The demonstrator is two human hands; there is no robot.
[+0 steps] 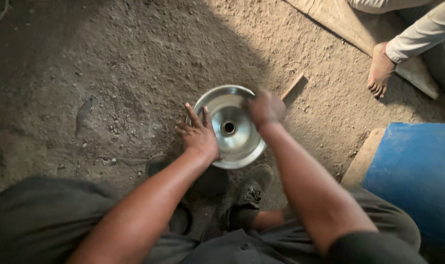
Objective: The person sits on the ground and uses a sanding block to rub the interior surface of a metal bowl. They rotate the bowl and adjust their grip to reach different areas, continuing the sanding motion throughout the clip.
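Loose sandy ground (134, 63) surrounds a shiny round metal dish with a centre hole (231, 128), lying mid-scene. It is pressed by the flat, spread left hand (199, 136); the right hand (266, 108) is blurred, its grip indiscernible. Grit could be knocked inside.

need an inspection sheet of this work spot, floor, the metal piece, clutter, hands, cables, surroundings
surface: sandy dirt floor, loose grit and small stones, part lit, part in shadow
job's things: shiny round metal dish with a centre hole, lying on the floor
clutter: wooden stick lying beyond the dish; dark patch on the sand to the left
grippers: left hand flat on the dish's left rim, fingers spread; right hand on the far rim, blurred, grip unclear
cables: nothing seen
surroundings: blue block on a wooden board at right; another person's bare foot and cloth sheet at upper right; the worker's dark shoe below the dish
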